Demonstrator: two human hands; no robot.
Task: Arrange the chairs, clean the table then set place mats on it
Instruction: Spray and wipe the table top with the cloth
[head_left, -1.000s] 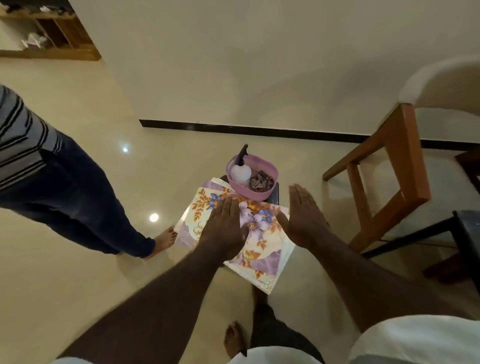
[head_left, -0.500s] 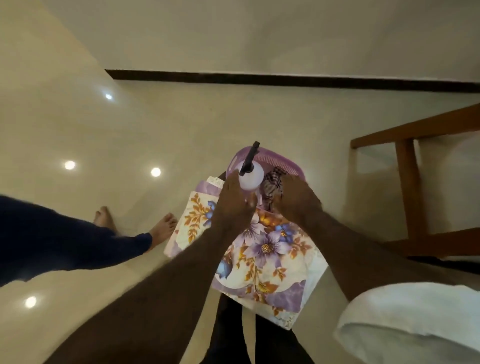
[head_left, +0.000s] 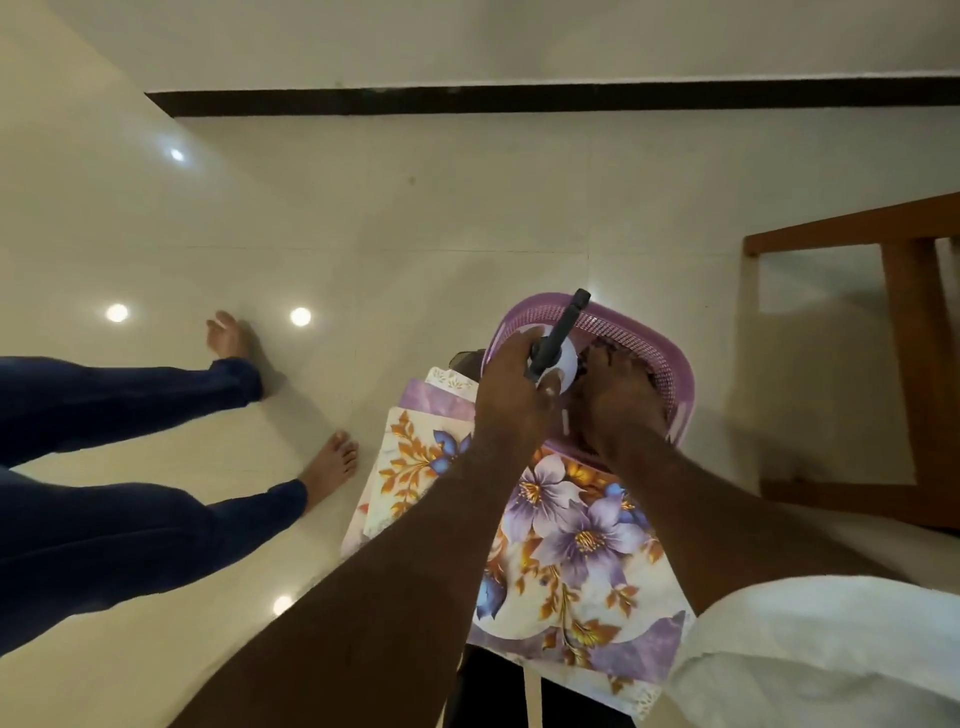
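Tiled floor (head_left: 415, 234) | left hand (head_left: 511, 395) grips spray bottle (head_left: 567, 359) — right hand (head_left: 618, 410) in basket (head_left: 662, 358)

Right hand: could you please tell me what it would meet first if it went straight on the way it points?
The right hand would probably meet the dark cloth in the pink basket first, then the basket's far wall; depth is unclear.

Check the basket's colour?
The basket is pinkish-purple plastic mesh, seen best in the head view.
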